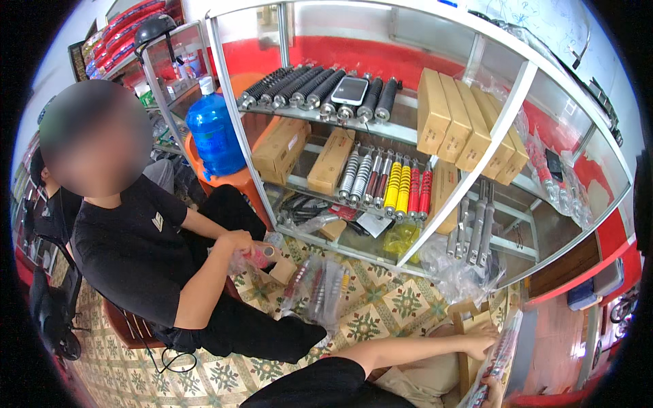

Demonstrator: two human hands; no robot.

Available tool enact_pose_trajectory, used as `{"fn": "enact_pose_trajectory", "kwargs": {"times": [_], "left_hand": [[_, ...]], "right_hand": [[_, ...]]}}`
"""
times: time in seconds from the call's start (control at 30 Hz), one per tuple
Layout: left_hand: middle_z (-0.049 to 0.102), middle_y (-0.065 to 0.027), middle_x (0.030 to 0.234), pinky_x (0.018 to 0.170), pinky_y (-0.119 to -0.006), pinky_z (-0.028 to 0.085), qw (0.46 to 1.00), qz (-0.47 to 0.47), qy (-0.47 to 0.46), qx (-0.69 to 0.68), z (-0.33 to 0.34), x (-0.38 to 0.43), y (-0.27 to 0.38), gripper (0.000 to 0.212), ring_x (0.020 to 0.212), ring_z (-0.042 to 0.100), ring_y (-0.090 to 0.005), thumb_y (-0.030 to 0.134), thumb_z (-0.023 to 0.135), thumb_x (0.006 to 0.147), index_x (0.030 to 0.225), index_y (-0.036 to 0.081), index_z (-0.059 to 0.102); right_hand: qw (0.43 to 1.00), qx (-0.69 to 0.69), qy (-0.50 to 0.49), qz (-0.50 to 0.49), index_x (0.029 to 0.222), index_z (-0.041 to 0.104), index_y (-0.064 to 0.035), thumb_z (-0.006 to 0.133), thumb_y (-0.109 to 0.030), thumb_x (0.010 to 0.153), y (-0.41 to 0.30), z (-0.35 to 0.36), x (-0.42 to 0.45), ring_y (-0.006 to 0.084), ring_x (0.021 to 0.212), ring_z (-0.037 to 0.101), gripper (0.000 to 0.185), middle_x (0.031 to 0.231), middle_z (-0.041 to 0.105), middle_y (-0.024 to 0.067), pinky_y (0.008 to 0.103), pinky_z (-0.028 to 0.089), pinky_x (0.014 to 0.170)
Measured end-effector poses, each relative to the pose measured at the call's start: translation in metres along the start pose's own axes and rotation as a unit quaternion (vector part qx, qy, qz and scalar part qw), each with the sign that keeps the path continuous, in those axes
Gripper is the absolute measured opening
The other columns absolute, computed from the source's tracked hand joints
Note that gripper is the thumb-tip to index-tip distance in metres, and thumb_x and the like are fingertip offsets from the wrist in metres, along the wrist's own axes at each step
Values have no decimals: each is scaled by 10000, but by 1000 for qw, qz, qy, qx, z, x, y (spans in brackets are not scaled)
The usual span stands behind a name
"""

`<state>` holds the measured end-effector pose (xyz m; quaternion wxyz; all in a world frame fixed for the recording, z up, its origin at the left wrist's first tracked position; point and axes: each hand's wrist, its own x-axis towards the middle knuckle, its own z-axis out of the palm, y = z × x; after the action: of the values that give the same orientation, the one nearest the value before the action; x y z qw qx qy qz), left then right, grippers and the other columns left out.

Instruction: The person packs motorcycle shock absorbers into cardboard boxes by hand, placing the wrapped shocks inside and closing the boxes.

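Note:
A shock absorber in a clear plastic bag, with red and chrome parts, slants along the lower right. My right hand grips its lower part near the picture's bottom. Against the bag's left edge is my left hand, its fingers bent and partly hidden, so its hold is unclear. Under that hand and between my legs stands an open cardboard box, its flaps raised. Most of the box's inside is hidden by my arm and the bag.
Beside me a seated person handles a red item in plastic and a small box. Several bagged shock absorbers lie on the tiled floor. A glass display case holds shock absorbers and boxes. A water bottle stands on an orange chair.

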<state>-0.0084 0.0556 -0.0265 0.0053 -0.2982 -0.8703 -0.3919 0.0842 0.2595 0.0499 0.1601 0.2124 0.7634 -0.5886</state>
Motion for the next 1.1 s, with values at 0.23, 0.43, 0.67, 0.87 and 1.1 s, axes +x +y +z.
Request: {"fn": "enact_pose_trajectory", "kwargs": {"times": [0.23, 0.43, 0.67, 0.87, 1.1], "left_hand": [[607, -97, 1235, 968, -335, 447, 829, -104, -55, -547, -9, -10, 18, 641, 1141, 546, -142, 445, 717, 835, 1297, 34, 549], [662, -39, 979, 794, -290, 507, 676, -203, 67, -706, -39, -32, 54, 431, 890, 623, -114, 371, 717, 868, 1183, 101, 602], [666, -25, 946, 763, -295, 522, 655, -223, 239, -681, -58, -56, 61, 445, 822, 638, -123, 316, 775, 834, 1158, 67, 600], [656, -76, 1107, 874, -341, 500, 690, -186, 304, -630, -46, -75, 48, 510, 989, 633, -167, 240, 753, 846, 1269, 45, 547], [626, -33, 1060, 875, -300, 457, 635, -154, 325, -683, -33, -94, 38, 435, 978, 582, -137, 235, 719, 846, 1210, 44, 575]], "right_hand": [[997, -46, -39, 48, 1089, 672, -92, 701, -115, 746, 24, -15, 16, 195, 701, 560, 345, 891, 630, 77, 286, 447, 573], [973, -197, -101, -58, 1224, 600, -44, 723, -189, 801, 1, 14, -32, 203, 706, 621, 464, 892, 668, 96, 315, 489, 590], [888, -412, -50, -199, 1183, 621, -11, 789, -193, 751, -77, 81, -106, 239, 827, 684, 498, 974, 706, 143, 360, 540, 721], [929, -246, -112, -251, 1236, 592, 47, 749, -177, 769, 29, 68, -38, 324, 920, 674, 541, 1028, 687, 212, 409, 534, 839], [943, -33, -224, -243, 1334, 478, 2, 687, -123, 802, 8, 41, -20, 237, 1135, 562, 585, 1242, 568, 105, 361, 438, 980]]}}
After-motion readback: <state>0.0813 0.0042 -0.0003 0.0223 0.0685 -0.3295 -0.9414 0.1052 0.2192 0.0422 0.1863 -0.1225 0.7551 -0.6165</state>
